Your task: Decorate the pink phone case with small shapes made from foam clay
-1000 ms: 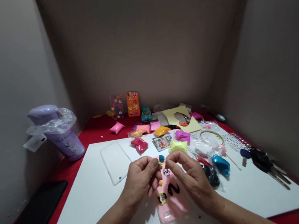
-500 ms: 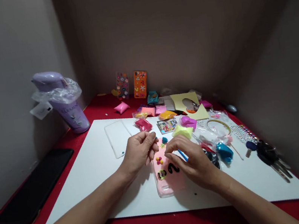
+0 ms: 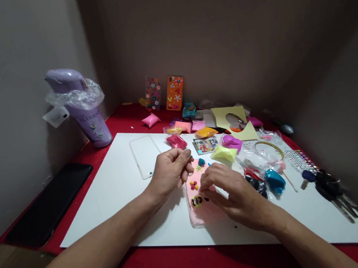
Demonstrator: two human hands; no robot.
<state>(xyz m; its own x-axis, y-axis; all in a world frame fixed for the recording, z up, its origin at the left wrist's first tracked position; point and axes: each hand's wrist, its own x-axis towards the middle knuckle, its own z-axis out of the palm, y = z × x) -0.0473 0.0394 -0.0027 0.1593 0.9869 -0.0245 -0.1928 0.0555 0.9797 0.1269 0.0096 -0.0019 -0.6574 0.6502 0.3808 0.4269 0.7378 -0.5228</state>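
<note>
A pink phone case [image 3: 198, 217] lies upright on the white board, decorated with a red-and-yellow flower [image 3: 193, 185], a yellow-and-black piece [image 3: 196, 201] and a teal lump [image 3: 201, 161]. My left hand [image 3: 170, 172] is closed in a pinch above the case's upper left side. A speck of teal shows by its fingertips; whether they hold it, I cannot tell. Over the right half of the case is my right hand [image 3: 235, 191], thumb and forefinger pinched close to the surface. Anything between them is too small to name. This hand covers most of the black curved decoration.
The white board [image 3: 111, 218] rests on a red-covered table. Clay packets, including a yellow one [image 3: 224, 154] and a blue one [image 3: 275, 181], lie behind and right. A clear case [image 3: 146, 155], black phone [image 3: 49, 203], purple tumbler [image 3: 91, 125] and keys [image 3: 335, 194] surround the work.
The view has shifted, so the table's contents appear slightly right and higher. My right hand has moved lower over the case, covering more of the black decoration. My left hand stays pinched.
</note>
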